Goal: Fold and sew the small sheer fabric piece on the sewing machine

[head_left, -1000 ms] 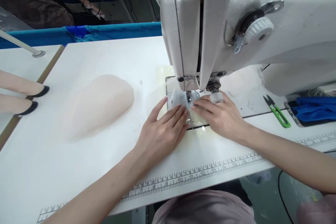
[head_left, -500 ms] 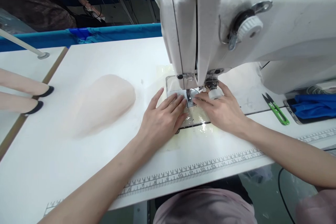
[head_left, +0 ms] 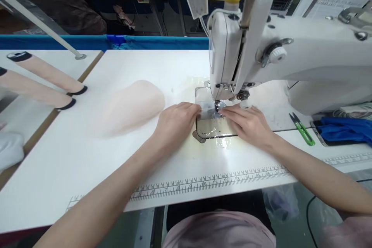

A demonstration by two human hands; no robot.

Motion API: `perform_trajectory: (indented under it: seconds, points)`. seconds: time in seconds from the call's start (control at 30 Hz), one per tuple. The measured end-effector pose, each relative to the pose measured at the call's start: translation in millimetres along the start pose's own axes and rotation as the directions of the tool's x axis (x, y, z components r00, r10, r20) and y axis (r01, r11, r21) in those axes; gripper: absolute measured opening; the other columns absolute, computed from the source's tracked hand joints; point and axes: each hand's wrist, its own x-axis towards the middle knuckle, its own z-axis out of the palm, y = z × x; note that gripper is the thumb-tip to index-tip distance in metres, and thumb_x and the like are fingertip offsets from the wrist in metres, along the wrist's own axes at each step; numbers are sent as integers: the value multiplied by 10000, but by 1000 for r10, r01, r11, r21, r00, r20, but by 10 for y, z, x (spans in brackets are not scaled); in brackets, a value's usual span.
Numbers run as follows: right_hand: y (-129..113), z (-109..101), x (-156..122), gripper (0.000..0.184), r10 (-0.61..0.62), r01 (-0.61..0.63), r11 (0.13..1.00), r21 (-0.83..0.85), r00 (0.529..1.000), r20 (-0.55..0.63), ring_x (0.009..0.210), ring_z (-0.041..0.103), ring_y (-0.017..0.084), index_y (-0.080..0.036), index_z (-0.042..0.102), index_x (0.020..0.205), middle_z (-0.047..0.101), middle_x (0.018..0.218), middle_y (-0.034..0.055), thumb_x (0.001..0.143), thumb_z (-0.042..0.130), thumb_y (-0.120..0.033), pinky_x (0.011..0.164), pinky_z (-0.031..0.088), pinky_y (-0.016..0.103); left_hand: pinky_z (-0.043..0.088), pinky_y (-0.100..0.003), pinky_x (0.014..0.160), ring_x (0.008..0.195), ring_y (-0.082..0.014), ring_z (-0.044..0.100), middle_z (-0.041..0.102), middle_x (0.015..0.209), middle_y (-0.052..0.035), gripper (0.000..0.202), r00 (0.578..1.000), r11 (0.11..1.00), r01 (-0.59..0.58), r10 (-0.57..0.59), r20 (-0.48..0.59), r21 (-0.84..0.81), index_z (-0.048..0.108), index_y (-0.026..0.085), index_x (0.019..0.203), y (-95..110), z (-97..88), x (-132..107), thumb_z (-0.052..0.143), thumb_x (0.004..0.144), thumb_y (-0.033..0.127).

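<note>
My left hand rests left of the metal needle plate, its fingers curled and pressed together at the plate's edge. Whatever lies in its fingertips is hidden. My right hand lies right of the presser foot, fingers stretched forward and low, tips close to the foot. Above both stands the white sewing machine. Left of my left hand, a pale pink, sheer, rounded piece lies on the white table; it looks like thin fabric.
Green thread snips lie to the right, beside a phone under blue cloth. Two beige tubes with black ends reach in at left, near a white pole. A printed ruler runs along the front edge. Another person is beyond.
My left hand has gone from flat, spread fingers beside the presser foot to a curled shape further left. My right hand stays by the foot. The view has tilted up, showing more background.
</note>
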Motion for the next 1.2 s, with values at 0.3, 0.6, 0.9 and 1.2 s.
perform_trajectory:
  seconds: [0.3,0.6,0.9,1.2]
  points:
    - [-386,-182,426,472,20,-466,392,793,866,499,1248,509,201,-235,520,1316,552,1358,70,934,460,-504,1048,414,386,470,-240,806,907,-154,615,679,937,11,324,875,806,82,223,431,-585,655,235,894,-237,-900,-201,390,958,410]
    - [-890,-74,1060,227,-34,-532,107,840,842,538,724,623,110,-173,712,772,704,720,29,806,677,-394,639,454,218,486,-247,738,807,-149,601,659,879,-5,236,893,767,248,56,447,-591,665,235,927,-570,-1135,-558,517,901,417]
    - [-1106,114,1316,274,38,-490,123,863,872,489,553,621,105,-156,716,764,666,613,14,762,697,-428,502,494,206,517,-254,671,746,-159,630,662,794,-29,256,934,589,356,-214,285,-725,616,213,823,-1220,-1154,-980,596,851,466]
    - [-896,806,1832,295,411,-440,409,799,871,270,458,587,98,-181,591,736,561,549,-40,866,523,-437,434,405,196,311,-203,461,474,-72,405,535,627,20,262,930,740,305,-367,21,-600,606,174,792,-1721,-961,-75,650,761,431]
